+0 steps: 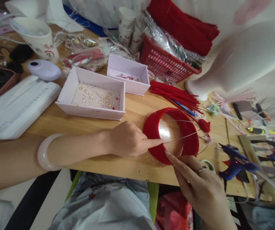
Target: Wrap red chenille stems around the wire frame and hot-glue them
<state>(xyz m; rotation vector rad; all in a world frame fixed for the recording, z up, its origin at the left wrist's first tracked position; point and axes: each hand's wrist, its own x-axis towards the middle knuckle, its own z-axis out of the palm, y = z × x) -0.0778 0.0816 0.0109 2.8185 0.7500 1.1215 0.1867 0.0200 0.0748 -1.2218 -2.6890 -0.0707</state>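
A wide red ring-shaped band (190, 140) stands on the wooden table, with a shiny spot visible through its middle. Thin metal wires (187, 136) cross it and lead to a small red fuzzy piece (203, 126) at its right. My left hand (129, 139), below a pale bangle (46, 152), stretches its index finger over the band's near-left rim, by the end of a wire; its other fingers are curled. My right hand (197, 179), wearing a ring, touches the near rim with an outstretched index fingertip. Its lower fingers are partly hidden.
Behind my left hand stand a white box of pearl beads (91, 110) and a smaller box (130, 82). Red fuzzy stems (173, 92) and a blue pen (184, 108) lie beyond the band. A blue glue gun (238, 163) sits right; a red basket (167, 60) stands behind.
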